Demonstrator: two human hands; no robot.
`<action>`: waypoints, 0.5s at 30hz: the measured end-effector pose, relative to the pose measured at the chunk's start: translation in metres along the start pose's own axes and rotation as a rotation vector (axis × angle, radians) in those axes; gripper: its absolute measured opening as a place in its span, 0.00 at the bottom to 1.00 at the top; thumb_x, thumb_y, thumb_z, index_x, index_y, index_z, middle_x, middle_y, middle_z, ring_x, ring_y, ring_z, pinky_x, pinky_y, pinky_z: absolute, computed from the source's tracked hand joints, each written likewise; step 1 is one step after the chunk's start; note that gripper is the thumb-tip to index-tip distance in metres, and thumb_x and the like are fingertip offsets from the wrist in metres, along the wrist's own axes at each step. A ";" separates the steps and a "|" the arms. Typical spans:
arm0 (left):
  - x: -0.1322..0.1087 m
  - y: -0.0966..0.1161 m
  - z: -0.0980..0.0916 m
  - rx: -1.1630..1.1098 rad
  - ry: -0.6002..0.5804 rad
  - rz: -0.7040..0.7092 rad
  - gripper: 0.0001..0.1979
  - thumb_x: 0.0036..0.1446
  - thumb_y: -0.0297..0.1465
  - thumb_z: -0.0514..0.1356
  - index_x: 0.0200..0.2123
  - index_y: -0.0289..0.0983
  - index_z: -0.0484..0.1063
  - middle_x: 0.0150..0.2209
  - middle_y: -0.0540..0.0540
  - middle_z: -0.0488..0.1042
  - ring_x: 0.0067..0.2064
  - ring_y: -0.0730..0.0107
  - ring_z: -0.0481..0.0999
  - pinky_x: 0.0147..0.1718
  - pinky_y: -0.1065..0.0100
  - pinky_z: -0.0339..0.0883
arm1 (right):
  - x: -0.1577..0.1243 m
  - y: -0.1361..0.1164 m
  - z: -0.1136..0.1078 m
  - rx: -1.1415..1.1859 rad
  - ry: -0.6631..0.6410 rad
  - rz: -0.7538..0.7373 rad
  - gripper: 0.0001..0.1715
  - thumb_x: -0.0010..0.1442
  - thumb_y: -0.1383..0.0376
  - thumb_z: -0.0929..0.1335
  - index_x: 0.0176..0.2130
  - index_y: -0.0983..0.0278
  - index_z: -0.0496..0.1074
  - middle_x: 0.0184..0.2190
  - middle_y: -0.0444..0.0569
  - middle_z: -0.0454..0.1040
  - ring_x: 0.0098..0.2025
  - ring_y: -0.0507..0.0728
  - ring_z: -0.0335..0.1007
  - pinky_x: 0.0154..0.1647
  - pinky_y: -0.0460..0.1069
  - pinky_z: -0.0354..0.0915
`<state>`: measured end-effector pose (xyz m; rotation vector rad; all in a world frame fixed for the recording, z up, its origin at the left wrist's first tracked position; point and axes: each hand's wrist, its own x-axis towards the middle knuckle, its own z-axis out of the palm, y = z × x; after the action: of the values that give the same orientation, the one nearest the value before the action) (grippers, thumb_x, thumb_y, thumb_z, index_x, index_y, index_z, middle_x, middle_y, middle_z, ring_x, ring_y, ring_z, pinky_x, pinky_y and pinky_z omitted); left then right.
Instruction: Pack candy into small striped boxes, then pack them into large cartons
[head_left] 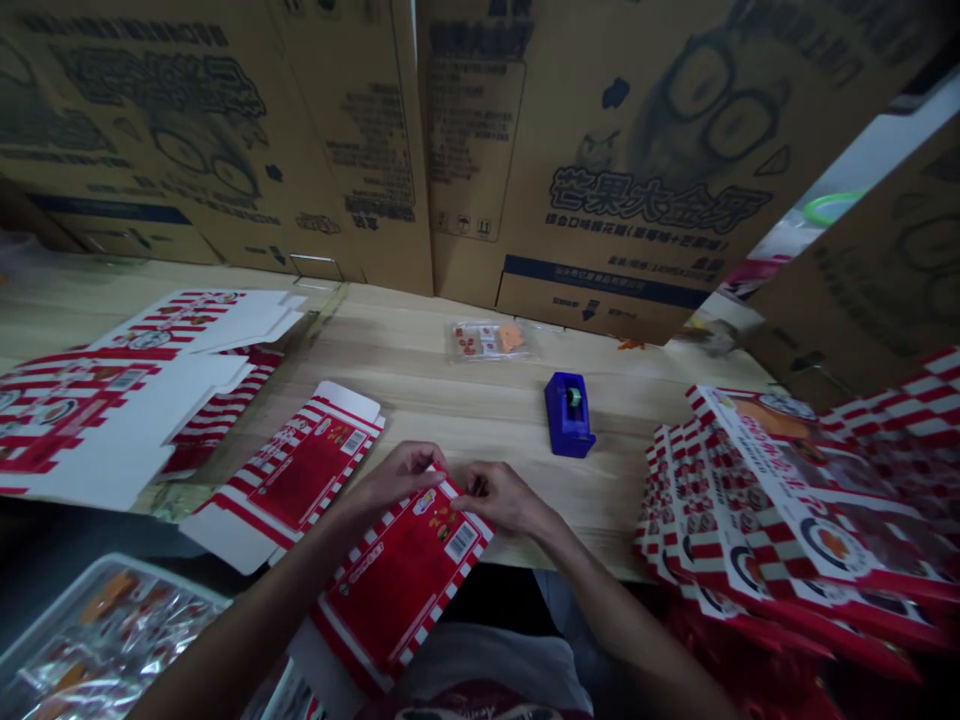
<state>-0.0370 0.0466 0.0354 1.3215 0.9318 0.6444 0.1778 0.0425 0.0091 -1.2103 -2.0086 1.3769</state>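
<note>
Both my hands are at the far end of a flat red-and-white striped carton blank [397, 590], which they hold between them. My left hand [397, 478] pinches the blank's upper left edge, and my right hand [499, 497] grips its upper right corner. The blank's lower end hangs over the front edge of the wooden table [420, 370]. Just beyond my left hand lies a second unfolded blank [300, 480], apart from the one in my hands. A blue tape dispenser [568, 412] stands a little beyond my right hand, not touching it.
Large printed cardboard cartons [600, 170] stand along the back of the table. A stack of folded red-and-white boxes [780, 510] rises at right, and flat blanks [127, 400] lie at left. A small plastic packet [491, 340] rests near the back. A tray of wrapped packets [97, 640] sits low at left.
</note>
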 end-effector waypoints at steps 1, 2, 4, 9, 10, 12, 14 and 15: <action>-0.001 0.003 0.000 0.019 0.004 0.022 0.17 0.49 0.42 0.66 0.29 0.32 0.70 0.23 0.53 0.68 0.25 0.77 0.63 0.25 0.74 0.54 | 0.000 -0.001 0.000 0.096 -0.003 0.005 0.18 0.47 0.57 0.76 0.29 0.66 0.69 0.23 0.40 0.68 0.26 0.49 0.60 0.26 0.44 0.53; -0.003 0.006 -0.001 0.032 -0.001 0.038 0.17 0.49 0.42 0.66 0.30 0.32 0.71 0.23 0.53 0.68 0.25 0.77 0.63 0.25 0.74 0.54 | -0.001 -0.002 -0.001 0.208 -0.040 0.015 0.20 0.46 0.57 0.76 0.30 0.66 0.69 0.24 0.40 0.68 0.26 0.49 0.61 0.27 0.44 0.54; -0.006 0.013 -0.001 0.049 -0.040 0.057 0.17 0.50 0.42 0.65 0.31 0.32 0.71 0.24 0.52 0.69 0.26 0.76 0.64 0.26 0.74 0.55 | 0.000 -0.004 -0.002 0.449 -0.198 0.054 0.23 0.44 0.55 0.77 0.32 0.67 0.70 0.25 0.41 0.69 0.27 0.49 0.62 0.28 0.44 0.56; -0.018 0.025 -0.009 0.103 -0.082 0.088 0.15 0.51 0.42 0.64 0.32 0.33 0.74 0.27 0.50 0.71 0.29 0.73 0.67 0.29 0.73 0.59 | 0.013 -0.004 0.008 0.884 -0.518 0.133 0.28 0.36 0.54 0.80 0.33 0.69 0.75 0.26 0.42 0.73 0.26 0.48 0.66 0.34 0.45 0.61; -0.020 0.025 -0.013 0.112 -0.065 0.093 0.15 0.51 0.41 0.65 0.32 0.34 0.74 0.27 0.49 0.71 0.30 0.72 0.67 0.29 0.72 0.60 | 0.020 -0.004 0.011 0.936 -0.538 0.146 0.28 0.35 0.54 0.80 0.32 0.69 0.76 0.24 0.42 0.73 0.25 0.48 0.66 0.33 0.45 0.62; -0.023 0.023 -0.023 0.108 0.037 0.095 0.15 0.50 0.41 0.65 0.32 0.34 0.75 0.28 0.49 0.71 0.31 0.71 0.69 0.30 0.72 0.61 | 0.040 -0.004 0.014 0.972 -0.476 0.207 0.26 0.33 0.56 0.80 0.28 0.70 0.75 0.21 0.42 0.72 0.22 0.47 0.65 0.28 0.44 0.61; -0.027 0.016 -0.035 0.023 0.282 0.077 0.14 0.50 0.41 0.66 0.34 0.36 0.74 0.30 0.49 0.72 0.31 0.70 0.70 0.31 0.72 0.63 | 0.069 -0.003 0.006 0.944 -0.162 0.295 0.22 0.32 0.61 0.81 0.27 0.70 0.74 0.20 0.43 0.73 0.20 0.48 0.66 0.24 0.44 0.61; -0.030 0.011 -0.040 -0.051 0.442 0.060 0.16 0.50 0.41 0.66 0.37 0.37 0.73 0.32 0.49 0.73 0.32 0.70 0.71 0.31 0.71 0.65 | 0.086 -0.002 -0.003 0.922 0.047 0.330 0.20 0.34 0.63 0.80 0.27 0.70 0.74 0.21 0.44 0.73 0.21 0.49 0.67 0.23 0.43 0.61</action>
<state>-0.0851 0.0439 0.0522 1.1853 1.2240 1.0265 0.1330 0.1155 0.0011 -1.0984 -0.9073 2.0541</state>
